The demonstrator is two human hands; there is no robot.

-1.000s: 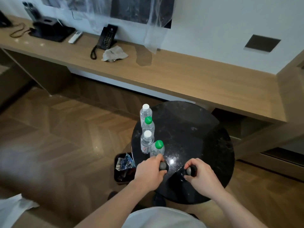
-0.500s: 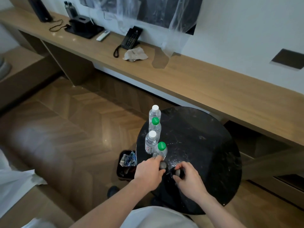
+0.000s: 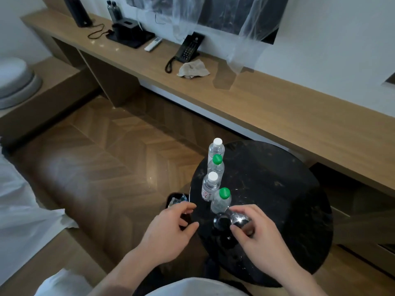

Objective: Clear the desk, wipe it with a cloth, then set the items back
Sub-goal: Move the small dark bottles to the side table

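A round black marble table [image 3: 277,189] stands in front of me. Several clear water bottles stand in a row along its left edge, with white caps [image 3: 217,144] and green caps [image 3: 224,194]. Two dark bottles with black caps stand at the near edge. One of them [image 3: 222,221] stands free. My right hand [image 3: 256,233] is curled around the other [image 3: 239,225]. My left hand [image 3: 171,229] hovers over the table's left edge, fingers apart and holding nothing. A crumpled beige cloth [image 3: 193,70] lies on the long wooden desk [image 3: 288,116] by the wall.
On the desk stand a black phone [image 3: 188,50], a white remote [image 3: 152,44], a black tray [image 3: 130,37] and two dark bottles [image 3: 114,9]. A small bin [image 3: 177,199] with wrappers sits on the floor beside the round table. White bedding [image 3: 21,210] lies at left.
My left hand has let go of its dark bottle and drawn away to the left. My right hand has brought its bottle next to the other one. The view has swung left.
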